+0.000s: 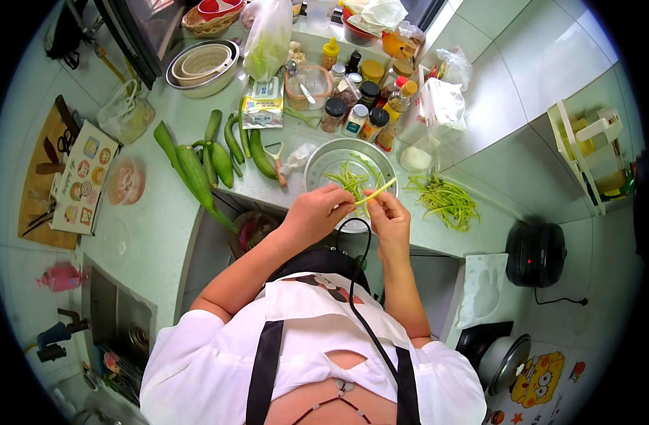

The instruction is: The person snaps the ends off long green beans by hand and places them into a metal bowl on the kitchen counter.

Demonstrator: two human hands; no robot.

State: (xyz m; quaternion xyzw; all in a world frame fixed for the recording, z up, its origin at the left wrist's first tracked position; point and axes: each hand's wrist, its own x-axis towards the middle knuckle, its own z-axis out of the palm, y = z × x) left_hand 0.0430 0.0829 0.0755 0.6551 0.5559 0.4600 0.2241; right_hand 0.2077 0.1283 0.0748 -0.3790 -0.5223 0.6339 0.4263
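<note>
A thin pale-green vegetable stem (pixel 383 190) is pinched between both hands over the near side of a round metal bowl (pixel 314 159). My left hand (pixel 316 212) has its fingers closed at the stem's left end. Fingertips of my right hand (pixel 390 221) grip it farther right, its free tip pointing up and right. Short pieces of green stem (pixel 353 178) lie in the bowl. Right of the bowl is a loose pile of long green stems (pixel 446 201) on the counter. A peeler (pixel 275 153) and a brown-handled tool (pixel 281 174) lie to the left.
Luffas and other long green vegetables (pixel 190 166) lie on the left counter. Spice jars and bottles (pixel 367 95) crowd behind the bowl, beside a lidded plastic container (pixel 308 85). Nested bowls (pixel 202 65) stand back left. A black cable (pixel 353 283) hangs before my chest. A black cooker (pixel 536 255) sits right.
</note>
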